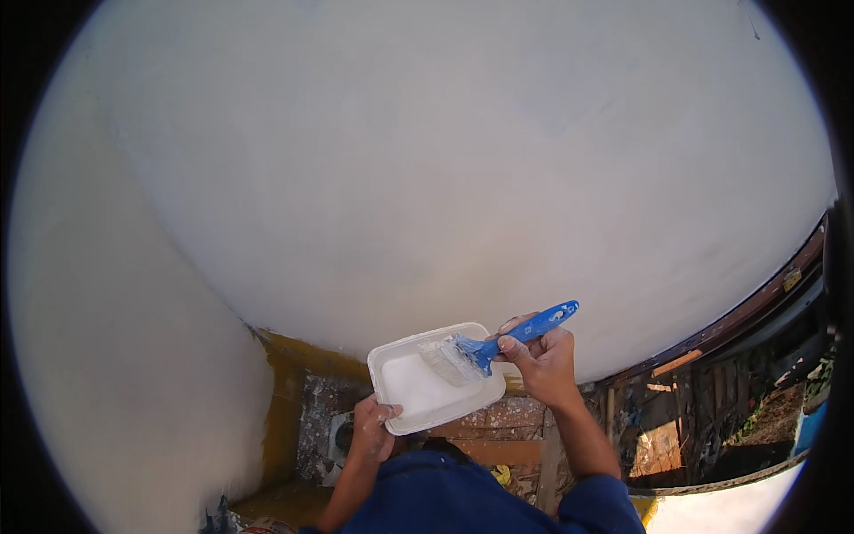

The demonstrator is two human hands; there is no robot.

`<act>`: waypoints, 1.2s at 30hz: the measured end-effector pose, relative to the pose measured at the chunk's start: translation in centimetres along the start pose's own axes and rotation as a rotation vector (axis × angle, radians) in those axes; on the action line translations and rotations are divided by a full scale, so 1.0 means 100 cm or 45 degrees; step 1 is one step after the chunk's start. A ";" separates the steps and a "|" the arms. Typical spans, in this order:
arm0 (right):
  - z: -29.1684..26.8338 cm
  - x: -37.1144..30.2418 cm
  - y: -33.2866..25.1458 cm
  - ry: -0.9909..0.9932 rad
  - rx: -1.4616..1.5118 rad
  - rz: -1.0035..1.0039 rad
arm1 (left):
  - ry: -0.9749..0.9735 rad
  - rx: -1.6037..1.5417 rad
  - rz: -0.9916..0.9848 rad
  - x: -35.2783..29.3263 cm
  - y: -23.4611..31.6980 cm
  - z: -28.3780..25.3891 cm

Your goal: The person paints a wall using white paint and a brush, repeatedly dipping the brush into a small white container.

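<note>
My left hand (374,428) grips the lower left corner of a white plastic tray (381,381), its thumb over the rim. White paint (414,388) lies in the tray. In my right hand (540,356) is a paintbrush with a blue handle (536,324), the fingers closed round the handle near its base. The pale, paint-coated bristles (451,360) point down and left over the tray; whether they touch the paint I cannot tell. Paint smears mark my right fingers and the handle. Both hands are in front of a large whitish wall (427,178).
A second whitish wall (133,374) meets the first in a corner at the left. An ochre-yellow band (298,351) runs along the walls' foot. Paint-spattered boards (498,427) lie below the tray. Scrap wood (658,449) is piled at lower right, beside a white curved ledge (725,507).
</note>
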State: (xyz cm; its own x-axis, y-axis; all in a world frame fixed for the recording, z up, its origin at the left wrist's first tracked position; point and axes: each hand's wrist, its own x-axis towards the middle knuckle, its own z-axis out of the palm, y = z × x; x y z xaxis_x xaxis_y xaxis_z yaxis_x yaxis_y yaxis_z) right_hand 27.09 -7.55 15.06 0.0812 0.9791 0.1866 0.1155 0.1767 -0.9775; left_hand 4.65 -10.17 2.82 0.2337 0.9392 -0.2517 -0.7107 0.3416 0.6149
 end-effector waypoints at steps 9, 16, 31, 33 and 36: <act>-0.020 -0.008 0.023 0.210 0.951 0.600 | -0.069 -0.061 -0.043 0.010 -0.001 -0.004; -0.076 -0.011 -0.105 0.370 0.882 -0.328 | -0.047 0.008 -0.115 0.020 -0.018 -0.022; -0.173 0.114 -0.336 1.007 -1.264 -2.123 | -0.062 0.004 -0.118 0.042 -0.026 -0.035; -0.166 0.104 -0.315 0.965 -1.161 -1.987 | -0.036 0.025 -0.099 0.045 -0.026 -0.042; -0.169 0.080 -0.315 0.909 -0.909 -1.857 | -0.071 0.036 -0.099 0.034 -0.014 -0.026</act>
State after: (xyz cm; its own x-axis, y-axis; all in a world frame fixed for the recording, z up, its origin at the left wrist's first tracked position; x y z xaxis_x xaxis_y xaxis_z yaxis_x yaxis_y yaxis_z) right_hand 40.80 -6.98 49.05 -0.1192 -0.1832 0.9758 0.8327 0.5169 0.1987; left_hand 4.70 -7.52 -0.81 0.3244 0.9101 -0.2578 -0.6703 0.4135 0.6163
